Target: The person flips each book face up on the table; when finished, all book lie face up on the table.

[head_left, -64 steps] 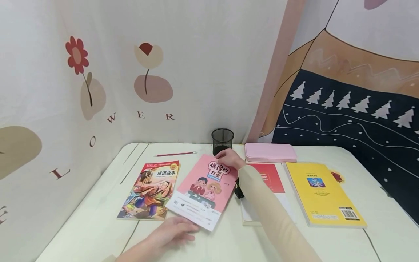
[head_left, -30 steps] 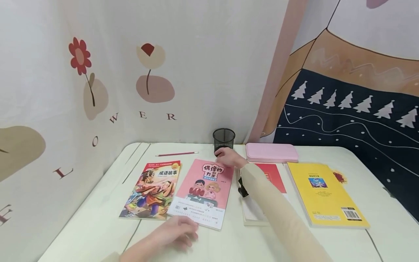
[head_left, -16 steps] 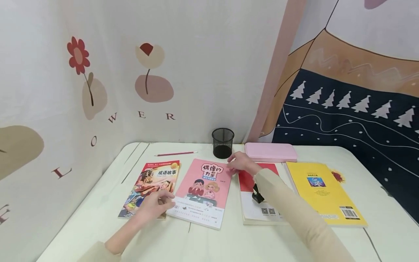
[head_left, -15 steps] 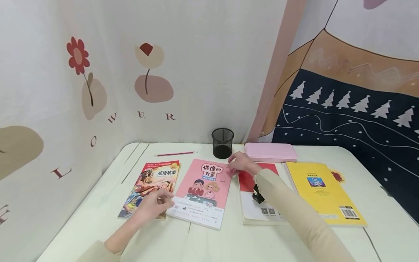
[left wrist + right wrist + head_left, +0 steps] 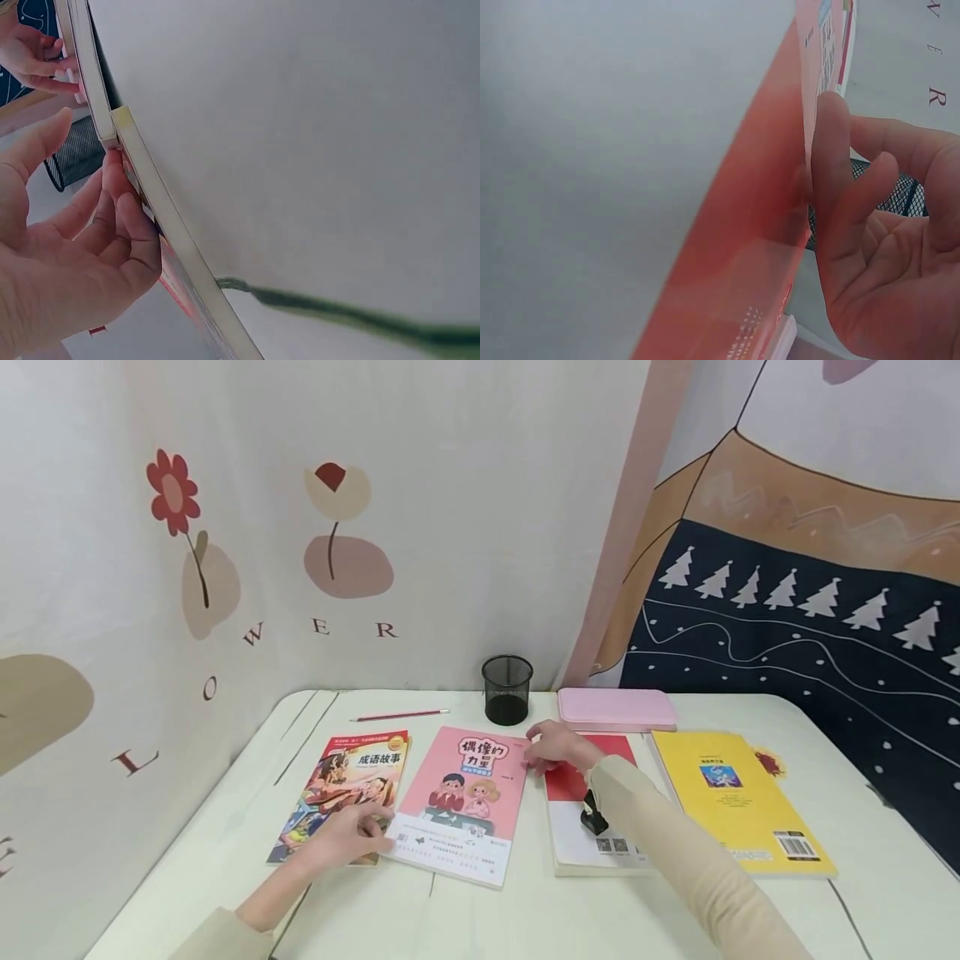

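A pink book (image 5: 465, 793) with two cartoon children and a white lower band lies in the middle of the table, tilted slightly. My left hand (image 5: 345, 839) is over the lower part of a colourful picture-cover storybook (image 5: 367, 768), its fingertips at the pink book's lower left edge. In the left wrist view the left hand's fingers (image 5: 135, 225) are loosely bent against the books' edges, thumb apart. My right hand (image 5: 557, 745) touches the pink book's upper right edge with its fingertips. Its fingers (image 5: 832, 142) stretch along that edge in the right wrist view.
A red-and-white book (image 5: 592, 839) lies partly under the right forearm. Farther right is a yellow book (image 5: 742, 802). At the back are a black mesh pen holder (image 5: 507, 689), a pink pencil case (image 5: 617, 710) and a pencil (image 5: 401, 716).
The pink book has turned straighter and lies lower, beside the storybook. My left hand has shifted up and left onto the storybook; my right hand has slid from its top to its right edge.
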`<state>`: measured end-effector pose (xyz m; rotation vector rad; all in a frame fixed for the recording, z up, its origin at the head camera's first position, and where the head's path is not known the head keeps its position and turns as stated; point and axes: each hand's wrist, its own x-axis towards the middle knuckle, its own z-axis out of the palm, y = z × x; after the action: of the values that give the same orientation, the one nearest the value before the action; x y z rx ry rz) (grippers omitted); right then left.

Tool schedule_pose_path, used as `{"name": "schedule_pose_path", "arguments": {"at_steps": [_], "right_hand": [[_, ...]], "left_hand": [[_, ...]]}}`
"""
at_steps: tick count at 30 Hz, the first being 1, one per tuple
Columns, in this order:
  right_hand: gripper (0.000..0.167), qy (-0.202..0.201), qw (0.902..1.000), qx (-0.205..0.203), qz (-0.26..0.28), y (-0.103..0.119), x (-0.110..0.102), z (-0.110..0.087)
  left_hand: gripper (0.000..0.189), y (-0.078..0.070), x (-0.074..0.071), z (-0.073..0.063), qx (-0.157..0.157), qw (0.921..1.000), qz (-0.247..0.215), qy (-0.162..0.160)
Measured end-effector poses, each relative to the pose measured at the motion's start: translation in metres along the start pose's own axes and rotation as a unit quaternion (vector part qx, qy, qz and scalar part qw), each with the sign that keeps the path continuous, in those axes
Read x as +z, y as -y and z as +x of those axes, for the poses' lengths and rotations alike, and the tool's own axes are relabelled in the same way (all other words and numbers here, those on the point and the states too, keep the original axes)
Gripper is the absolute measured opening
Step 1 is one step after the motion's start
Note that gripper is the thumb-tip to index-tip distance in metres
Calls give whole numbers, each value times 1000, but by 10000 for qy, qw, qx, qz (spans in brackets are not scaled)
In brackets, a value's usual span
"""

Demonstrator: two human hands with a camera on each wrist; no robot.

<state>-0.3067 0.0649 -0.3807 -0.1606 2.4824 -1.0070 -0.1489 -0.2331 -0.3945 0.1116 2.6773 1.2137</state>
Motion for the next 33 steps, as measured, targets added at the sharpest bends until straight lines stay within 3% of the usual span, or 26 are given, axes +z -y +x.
{"name": "schedule_pose_path", "arguments": {"at_steps": [10, 21, 26, 33], "right_hand": [[49, 66, 9997, -85, 202, 0, 2, 6], [50, 76, 9998, -128, 135, 3, 4, 16], [49, 134, 9994, -288, 105, 5, 8, 23], [51, 217, 9991, -284, 239, 7, 9, 27]], "left_hand": [[38, 5, 2, -3, 763, 9960, 424, 214], [44, -2, 7, -8, 70, 9994, 343, 61], [44, 0, 5, -9, 3, 9994, 76, 346], [39, 2, 4, -10, 211, 9982, -10, 567]]}}
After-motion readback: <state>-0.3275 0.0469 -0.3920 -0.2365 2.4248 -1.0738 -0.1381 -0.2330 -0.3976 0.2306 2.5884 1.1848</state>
